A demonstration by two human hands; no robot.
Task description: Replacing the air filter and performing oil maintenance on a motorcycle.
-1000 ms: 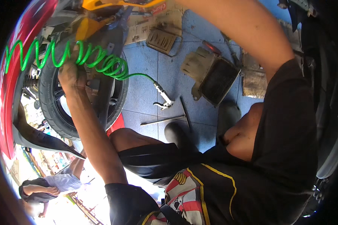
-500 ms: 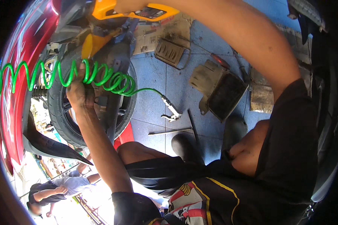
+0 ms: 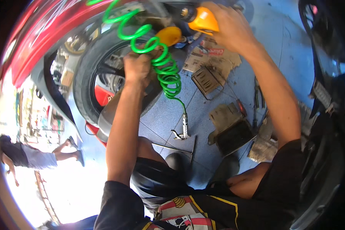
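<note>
My right hand (image 3: 235, 28) is closed round a yellow plastic bottle (image 3: 204, 20), tilted with its dark neck pointing left. Lower and to the left, my left hand (image 3: 137, 69) has its fingers curled and reaching behind a green coiled air hose (image 3: 166, 73). Those fingers lead to a yellow funnel (image 3: 168, 36), which they appear to grip; the hose partly covers the contact. The funnel's wide mouth lies just below and left of the bottle. Beside my left hand is a motorcycle wheel with a black tyre (image 3: 84, 86), under red bodywork (image 3: 38, 42).
An air blow gun (image 3: 184, 128) hangs at the hose's lower end, above a T-shaped wrench (image 3: 193, 149). On the blue tiles lie a slotted metal cover (image 3: 207, 82), a dark open box (image 3: 235, 136), a screwdriver (image 3: 241, 109) and cardboard (image 3: 226, 59). A person (image 3: 30, 155) is at the left.
The view has shifted, bringing wheel and hose further right and tilting the hose. My right hand has brought the bottle round so its neck now points left near the funnel.
</note>
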